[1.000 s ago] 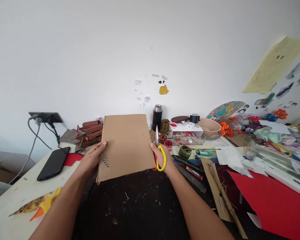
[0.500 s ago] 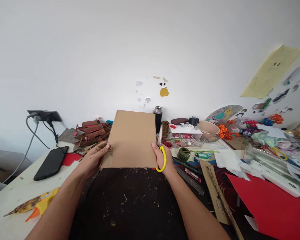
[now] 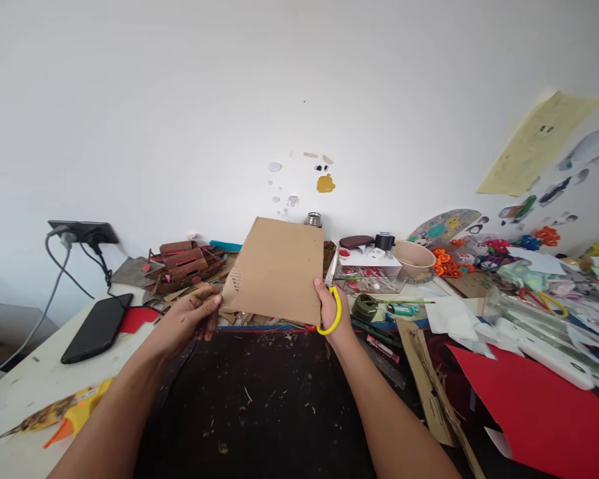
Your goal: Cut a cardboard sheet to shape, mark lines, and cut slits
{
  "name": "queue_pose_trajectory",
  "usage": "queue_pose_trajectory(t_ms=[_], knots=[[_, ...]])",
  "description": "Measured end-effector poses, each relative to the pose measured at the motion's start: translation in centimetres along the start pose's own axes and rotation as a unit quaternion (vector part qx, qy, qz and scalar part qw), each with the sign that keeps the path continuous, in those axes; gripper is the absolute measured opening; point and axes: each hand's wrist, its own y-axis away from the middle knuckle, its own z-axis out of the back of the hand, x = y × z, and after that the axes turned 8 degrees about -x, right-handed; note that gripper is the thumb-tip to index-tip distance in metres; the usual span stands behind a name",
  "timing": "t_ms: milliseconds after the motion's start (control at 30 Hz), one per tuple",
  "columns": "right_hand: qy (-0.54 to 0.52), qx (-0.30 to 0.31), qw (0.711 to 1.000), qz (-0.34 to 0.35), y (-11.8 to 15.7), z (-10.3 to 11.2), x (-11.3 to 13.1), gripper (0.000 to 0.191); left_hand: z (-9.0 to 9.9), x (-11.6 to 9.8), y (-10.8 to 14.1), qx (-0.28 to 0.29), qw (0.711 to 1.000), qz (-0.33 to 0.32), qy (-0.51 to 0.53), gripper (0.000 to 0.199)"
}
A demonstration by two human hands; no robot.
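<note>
A brown cardboard sheet [image 3: 282, 269], tilted, is held up over the dark work surface [image 3: 259, 399]. At its lower left corner, my left hand [image 3: 192, 319] is closed, with thumb and forefinger at the edge beside a few printed dark stripes. My right hand [image 3: 334, 313] grips the right edge, thumb on the front face. That same hand also carries scissors [image 3: 335, 309] with yellow handles, their blades pointing up beside the cardboard. The fingers behind the sheet are hidden.
On the left lie a black phone [image 3: 97, 327] and a yellow glue gun [image 3: 60, 412]. A brown model [image 3: 187, 263] stands by the wall. A thermos [image 3: 313, 219] shows behind the cardboard. To the right are a pink bowl [image 3: 413, 258], cardboard strips [image 3: 424, 379] and red paper [image 3: 534, 412].
The cardboard has shifted right and turned clockwise, its lower edge lifting slightly. My left thumb has slid from its front face to the corner. The scissors moved right along with my right hand.
</note>
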Motion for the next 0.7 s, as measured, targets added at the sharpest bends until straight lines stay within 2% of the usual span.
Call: queue_pose_trajectory(t_ms=[100,167,267,367,433,500,533,633,700], knots=[[-0.066,0.031,0.995,-0.071,0.3,-0.3,0.3,0.07,-0.1,0.4,-0.3,-0.036,0.996,-0.012,0.079,0.067],[-0.079,0.056,0.991,-0.095,0.6,-0.4,0.7,0.072,-0.2,0.5,-0.3,-0.066,0.989,0.02,0.131,0.075],[-0.036,0.101,0.992,-0.063,1.4,-0.5,1.2,0.069,-0.4,0.3,0.0,-0.091,0.978,0.083,0.17,0.08],[0.032,0.142,0.989,-0.005,2.1,-0.6,1.7,0.06,-0.6,-0.4,0.6,-0.106,0.973,0.124,0.165,0.069],[0.051,0.149,0.987,0.007,2.3,-0.8,1.8,0.058,-0.6,-1.0,0.7,-0.145,0.967,0.125,0.165,0.062],[0.053,0.138,0.989,-0.012,2.3,-0.9,1.8,0.06,-0.5,-1.4,0.4,-0.229,0.952,0.083,0.185,0.057],[0.048,0.127,0.99,-0.023,2.3,-1.0,1.7,0.06,-0.5,-1.6,0.2,-0.278,0.939,0.04,0.2,0.054],[0.03,0.098,0.994,-0.026,2.1,-1.2,1.4,0.062,-0.4,-1.8,-0.5,-0.399,0.881,-0.141,0.212,0.044],[0.025,0.1,0.994,-0.018,2.2,-1.4,1.2,0.062,-0.5,-1.6,-0.5,-0.453,0.851,-0.226,0.141,0.04]])
